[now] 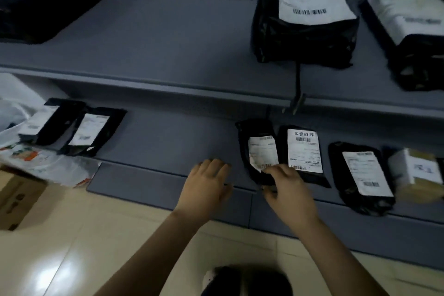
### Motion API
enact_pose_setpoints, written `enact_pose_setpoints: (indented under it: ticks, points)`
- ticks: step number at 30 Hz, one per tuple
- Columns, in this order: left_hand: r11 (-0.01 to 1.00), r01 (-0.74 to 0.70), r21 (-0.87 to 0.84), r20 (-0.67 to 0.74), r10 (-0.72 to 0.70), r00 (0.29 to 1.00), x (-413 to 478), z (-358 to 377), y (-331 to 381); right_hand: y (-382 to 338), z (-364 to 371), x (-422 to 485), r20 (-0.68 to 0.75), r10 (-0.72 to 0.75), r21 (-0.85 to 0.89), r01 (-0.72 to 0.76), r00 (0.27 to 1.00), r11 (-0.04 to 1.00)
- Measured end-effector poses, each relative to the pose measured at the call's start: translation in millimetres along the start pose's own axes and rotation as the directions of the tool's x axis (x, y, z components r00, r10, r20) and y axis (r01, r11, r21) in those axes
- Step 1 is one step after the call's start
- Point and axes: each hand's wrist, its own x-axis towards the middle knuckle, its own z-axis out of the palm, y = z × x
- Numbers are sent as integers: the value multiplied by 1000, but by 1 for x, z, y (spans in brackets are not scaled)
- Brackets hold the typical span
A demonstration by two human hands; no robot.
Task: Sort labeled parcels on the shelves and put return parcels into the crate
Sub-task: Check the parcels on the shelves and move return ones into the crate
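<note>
parcel: a small black parcel (258,132) with a crinkled white label lay on the low shelf (168,142), near its front edge.
which way it lay: its long side ran from front to back, away from the person. the far end leaned a bit to the left. the bar code end of the label was the near end.
right hand: the right hand (289,190) was at the near end of the parcel. its fingers curled over the label's low edge and the thumb sat under the end, so it looked like a pinch on the parcel.
left hand: the left hand (206,184) hung over the shelf just left of the parcel, with fingers loose and apart. it held nothing and did not touch the parcel.
nearer hand: the right one, since it held the parcel.
beside it: a flat parcel (304,149) lay just to the right, pointing the same way, maybe touching.
next move: i think the parcel would come straight back toward the person, near end first.
crate: a brown box (16,197) sat on the floor far to the left. i could not tell if it was the crate.
</note>
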Motion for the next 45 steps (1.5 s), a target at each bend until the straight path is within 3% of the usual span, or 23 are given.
enact_pose_setpoints:
  ticks: [6, 12, 19, 25, 29, 36, 40, 45]
  points:
    - [996, 32, -82, 91, -24, 996, 34, 77, -17, 36, 54, 43, -33, 106, 38, -104, 994, 994]
    - [967, 147, -210, 228, -98, 969, 70, 150, -12, 67, 102, 93, 49, 158, 53, -160, 986, 986]
    - [814, 397, -425, 438, -199, 877, 91, 203, -5, 87, 128, 112, 176, 302, -57, -296, 937, 953]
    - [715, 475, -513, 374, -312, 873, 72, 201, -20, 81, 138, 94, 141, 220, 172, -243, 965, 955]
    - [672, 518, -529, 355, -379, 855, 55, 200, -36, 79, 145, 90, 122, 306, 414, -329, 944, 849]
    - [479, 481, -734, 329, -368, 870, 58, 201, -36, 78, 144, 97, 122, 318, 573, -328, 940, 751]
    - [370, 399, -839, 224, -432, 873, 52, 192, -31, 74, 135, 96, 5, 271, 662, -206, 963, 721]
    - [395, 234, -888, 43, -437, 898, 56, 171, -28, 58, 112, 92, -206, 192, 692, 4, 959, 722]
